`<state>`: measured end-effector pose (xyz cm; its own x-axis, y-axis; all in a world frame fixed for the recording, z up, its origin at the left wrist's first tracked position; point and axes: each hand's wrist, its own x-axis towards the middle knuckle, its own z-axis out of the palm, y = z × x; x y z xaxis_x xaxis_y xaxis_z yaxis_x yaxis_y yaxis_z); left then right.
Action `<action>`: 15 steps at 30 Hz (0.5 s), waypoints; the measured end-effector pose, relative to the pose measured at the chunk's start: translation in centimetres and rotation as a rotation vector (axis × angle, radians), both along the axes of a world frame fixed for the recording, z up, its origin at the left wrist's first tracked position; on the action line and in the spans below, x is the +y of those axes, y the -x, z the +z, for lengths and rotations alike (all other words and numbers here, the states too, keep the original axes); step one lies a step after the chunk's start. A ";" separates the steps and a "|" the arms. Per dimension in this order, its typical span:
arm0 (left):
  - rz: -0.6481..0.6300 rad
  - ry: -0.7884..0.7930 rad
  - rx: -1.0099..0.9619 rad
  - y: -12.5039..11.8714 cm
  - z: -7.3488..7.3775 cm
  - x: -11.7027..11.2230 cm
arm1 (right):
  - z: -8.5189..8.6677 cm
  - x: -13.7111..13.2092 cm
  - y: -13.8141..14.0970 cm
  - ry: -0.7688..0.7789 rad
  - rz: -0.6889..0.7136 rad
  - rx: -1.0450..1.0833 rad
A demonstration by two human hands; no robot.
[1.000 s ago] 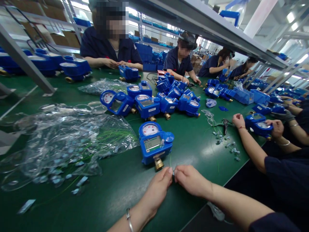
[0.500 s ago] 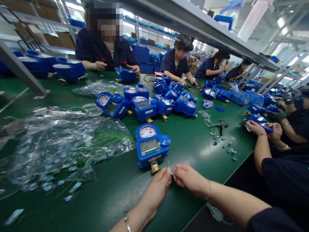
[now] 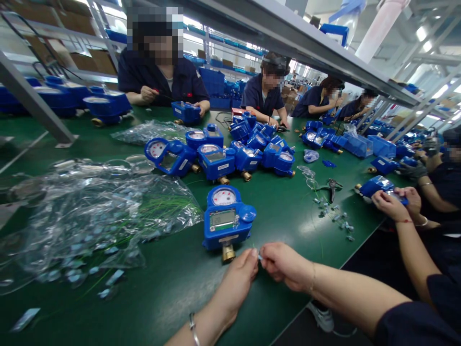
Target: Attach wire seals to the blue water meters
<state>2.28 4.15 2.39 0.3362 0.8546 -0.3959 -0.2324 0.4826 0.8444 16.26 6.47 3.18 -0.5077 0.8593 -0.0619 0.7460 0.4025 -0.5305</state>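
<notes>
One pale-blue tag [image 3: 260, 257] sits between left fingers [image 3: 249, 260] and right fingers [image 3: 271, 253].

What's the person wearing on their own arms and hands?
The left hand and right hand wear no gloves. A shiny silver bangle circles the left wrist, and what looks like a very thin bracelet the right. A dark navy sleeve leaves the right forearm bare; the left sleeve is out of view.

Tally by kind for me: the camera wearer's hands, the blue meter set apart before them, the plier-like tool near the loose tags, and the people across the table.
Wearer's left hand and right hand: 2
Blue meter: 1
Plier-like tool: 1
People across: 4
Total: 8
</notes>
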 end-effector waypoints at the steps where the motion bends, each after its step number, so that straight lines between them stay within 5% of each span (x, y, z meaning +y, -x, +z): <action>1: 0.003 0.002 0.003 0.0 0.0 0.0 | 0.1 -0.2 -0.2 -0.014 -0.005 -0.001; 8: 0.008 0.106 -0.057 0.0 -0.1 0.0 | 0.5 0.4 -2.4 -0.581 0.418 -0.282; 10: 0.018 0.131 -0.063 -0.1 -0.2 0.0 | 0.4 0.7 -2.0 -0.531 0.357 -0.270; 15: 0.118 0.255 0.008 0.2 -1.2 1.6 | 0.9 2.1 0.4 0.013 0.099 -0.128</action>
